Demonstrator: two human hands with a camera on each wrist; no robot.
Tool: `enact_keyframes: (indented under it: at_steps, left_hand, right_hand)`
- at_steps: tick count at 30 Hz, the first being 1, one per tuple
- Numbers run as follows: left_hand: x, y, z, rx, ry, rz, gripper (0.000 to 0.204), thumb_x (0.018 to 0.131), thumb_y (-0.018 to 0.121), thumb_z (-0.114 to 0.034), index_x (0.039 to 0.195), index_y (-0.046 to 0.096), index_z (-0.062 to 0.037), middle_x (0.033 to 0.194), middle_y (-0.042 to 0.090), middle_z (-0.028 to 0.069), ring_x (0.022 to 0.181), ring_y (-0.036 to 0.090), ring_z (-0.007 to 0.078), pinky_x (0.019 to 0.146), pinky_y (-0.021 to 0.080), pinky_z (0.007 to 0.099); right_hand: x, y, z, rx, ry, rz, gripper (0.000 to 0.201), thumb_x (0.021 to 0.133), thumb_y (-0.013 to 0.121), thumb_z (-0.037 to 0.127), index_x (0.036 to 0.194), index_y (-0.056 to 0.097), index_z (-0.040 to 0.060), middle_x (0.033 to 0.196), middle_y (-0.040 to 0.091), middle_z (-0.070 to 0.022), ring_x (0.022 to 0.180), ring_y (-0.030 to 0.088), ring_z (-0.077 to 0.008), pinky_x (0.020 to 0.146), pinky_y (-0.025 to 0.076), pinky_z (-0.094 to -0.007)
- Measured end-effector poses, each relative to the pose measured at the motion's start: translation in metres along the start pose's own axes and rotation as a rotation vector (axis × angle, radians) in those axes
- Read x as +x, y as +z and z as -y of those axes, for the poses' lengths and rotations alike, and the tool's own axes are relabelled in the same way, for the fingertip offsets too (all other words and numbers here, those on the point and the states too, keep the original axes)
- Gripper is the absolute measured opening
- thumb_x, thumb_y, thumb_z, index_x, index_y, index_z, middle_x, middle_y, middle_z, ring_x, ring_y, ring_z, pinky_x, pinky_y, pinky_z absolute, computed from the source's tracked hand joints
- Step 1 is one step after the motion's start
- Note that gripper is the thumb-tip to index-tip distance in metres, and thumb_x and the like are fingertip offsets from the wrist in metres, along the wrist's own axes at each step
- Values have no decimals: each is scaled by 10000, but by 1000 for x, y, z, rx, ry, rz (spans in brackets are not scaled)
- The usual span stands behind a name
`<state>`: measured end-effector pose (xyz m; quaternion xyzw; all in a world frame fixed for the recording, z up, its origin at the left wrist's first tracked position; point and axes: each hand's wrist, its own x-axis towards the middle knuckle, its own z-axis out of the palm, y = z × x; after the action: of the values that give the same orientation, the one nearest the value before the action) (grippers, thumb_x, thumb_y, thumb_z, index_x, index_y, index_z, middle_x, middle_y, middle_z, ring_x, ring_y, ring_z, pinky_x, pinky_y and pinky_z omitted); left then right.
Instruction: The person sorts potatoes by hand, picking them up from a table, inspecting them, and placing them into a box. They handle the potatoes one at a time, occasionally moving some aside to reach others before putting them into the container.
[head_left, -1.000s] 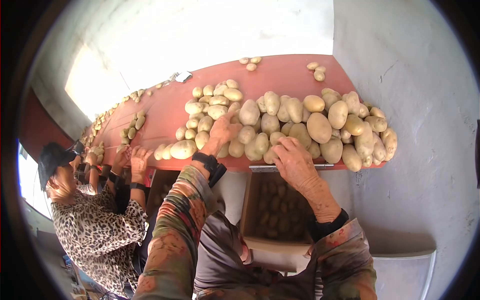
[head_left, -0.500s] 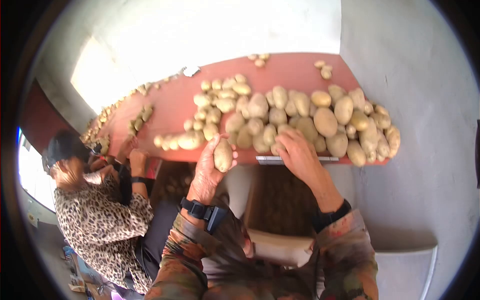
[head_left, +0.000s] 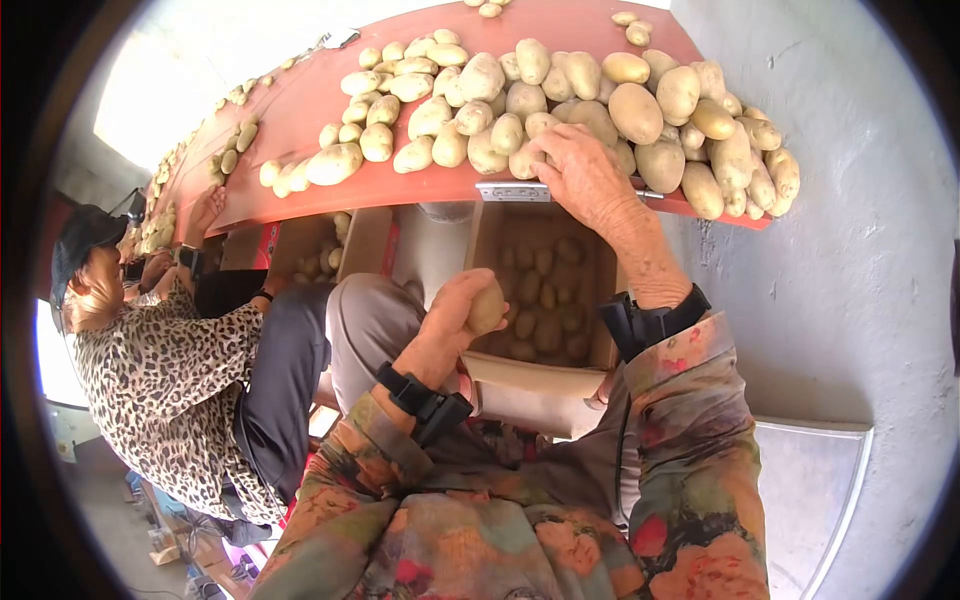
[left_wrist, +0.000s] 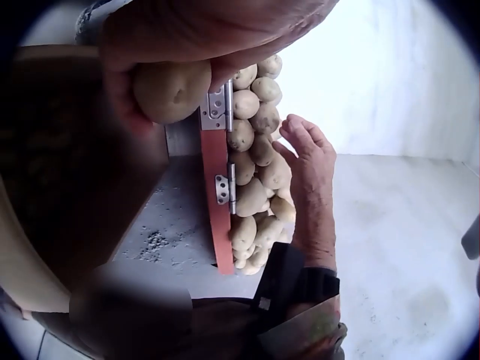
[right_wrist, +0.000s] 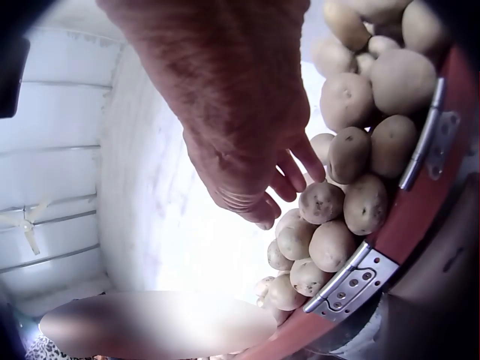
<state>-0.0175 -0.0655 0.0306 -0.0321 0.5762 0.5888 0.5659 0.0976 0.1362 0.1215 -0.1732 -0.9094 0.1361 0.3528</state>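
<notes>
My left hand [head_left: 448, 322] grips a potato [head_left: 487, 309] in front of the cardboard box below the table edge. In the left wrist view, the fingers and thumb wrap around that potato [left_wrist: 172, 93], and its end shows. My right hand [head_left: 588, 178] rests at the front of a big heap of potatoes [head_left: 635, 113] on the red table [head_left: 440, 184]. The right wrist view shows its fingers loosely bent, with one fingertip right at a potato [right_wrist: 322, 202]; nothing is held in it.
The cardboard box [head_left: 545, 377] under the table holds several potatoes. Metal hinges [head_left: 515, 191] line the table's front edge. At left a person in a leopard-print top [head_left: 170, 360] works by another box [head_left: 362, 245]. A grey wall [head_left: 820, 250] stands at right.
My left hand has taken a potato from the heap and carried it back and down towards the box. The right hand has stayed at the heap's front. The head view has tilted downward.
</notes>
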Motion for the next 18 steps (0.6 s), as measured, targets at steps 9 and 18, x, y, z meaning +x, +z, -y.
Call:
enact_keyframes:
  at_steps: [9, 18]
  left_hand:
    - [2, 4, 4, 368, 281, -144, 585, 835, 683, -206, 1369, 467, -101, 1124, 587, 69, 1089, 535, 194, 896, 439, 426]
    - [1, 19, -28, 239, 306, 34, 554, 830, 668, -243, 1331, 517, -62, 1282, 527, 102, 1212, 471, 239, 975, 414, 420]
  right_hand:
    - [-2, -6, -7, -47, 17, 105, 201, 880, 610, 178, 986, 612, 7, 1021, 629, -159, 1017, 580, -363, 859, 492, -460]
    - [-1, 4, -9, -4, -37, 44, 95, 836, 624, 101, 905, 598, 41, 964, 619, -142, 977, 594, -348, 827, 517, -462]
